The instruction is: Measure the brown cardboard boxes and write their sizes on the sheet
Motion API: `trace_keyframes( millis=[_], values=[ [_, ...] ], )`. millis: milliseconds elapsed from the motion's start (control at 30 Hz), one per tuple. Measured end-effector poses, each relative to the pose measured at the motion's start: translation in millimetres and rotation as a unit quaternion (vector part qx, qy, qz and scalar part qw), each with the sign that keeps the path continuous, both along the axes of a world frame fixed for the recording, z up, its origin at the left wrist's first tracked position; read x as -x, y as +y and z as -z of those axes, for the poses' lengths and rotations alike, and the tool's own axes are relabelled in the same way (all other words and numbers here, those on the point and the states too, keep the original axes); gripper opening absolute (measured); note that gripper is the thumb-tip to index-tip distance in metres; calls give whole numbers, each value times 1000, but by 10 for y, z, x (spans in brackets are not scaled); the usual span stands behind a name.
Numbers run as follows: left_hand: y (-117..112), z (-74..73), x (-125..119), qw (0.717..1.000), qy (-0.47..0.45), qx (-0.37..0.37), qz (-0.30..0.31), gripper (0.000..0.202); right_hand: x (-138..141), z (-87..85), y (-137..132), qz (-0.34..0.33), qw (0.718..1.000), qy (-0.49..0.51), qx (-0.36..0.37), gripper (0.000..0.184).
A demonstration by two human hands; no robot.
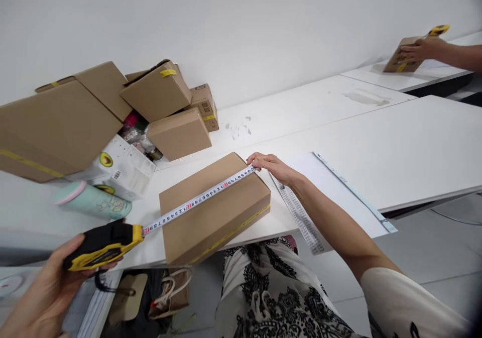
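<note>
Cardboard box (214, 217) between the hands: left hand (41, 293) clamped on yellow tape-measure case (101, 245), right hand (273, 167) pinching the blade (199, 200) end, so it lies taut across the lid.

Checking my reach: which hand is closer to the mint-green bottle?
Left. The left hand, gripping the tape measure, is just in front of the bottle; the right hand holds the tape's end across the box.
</note>
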State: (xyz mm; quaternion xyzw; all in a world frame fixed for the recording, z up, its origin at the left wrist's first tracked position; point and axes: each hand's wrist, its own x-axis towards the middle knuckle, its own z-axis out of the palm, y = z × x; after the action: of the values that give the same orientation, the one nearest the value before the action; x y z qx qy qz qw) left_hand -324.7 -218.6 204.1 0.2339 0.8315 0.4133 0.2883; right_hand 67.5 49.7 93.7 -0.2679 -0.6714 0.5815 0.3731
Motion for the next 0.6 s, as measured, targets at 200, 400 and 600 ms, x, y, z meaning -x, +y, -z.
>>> trace_keyframes(
  millis=[200,400,600],
  values=[
    [29,206,-31,990,-96,-63,-79,43,21,151,150,15,1000,-10,-1,34],
    [-76,276,31,981,-116,-101,-122,48,111,109,176,-1,998,-48,-27,33],
    [-243,372,198,973,-113,-118,-162,43,136,22,77,-13,996,-85,-25,31]
  ],
)
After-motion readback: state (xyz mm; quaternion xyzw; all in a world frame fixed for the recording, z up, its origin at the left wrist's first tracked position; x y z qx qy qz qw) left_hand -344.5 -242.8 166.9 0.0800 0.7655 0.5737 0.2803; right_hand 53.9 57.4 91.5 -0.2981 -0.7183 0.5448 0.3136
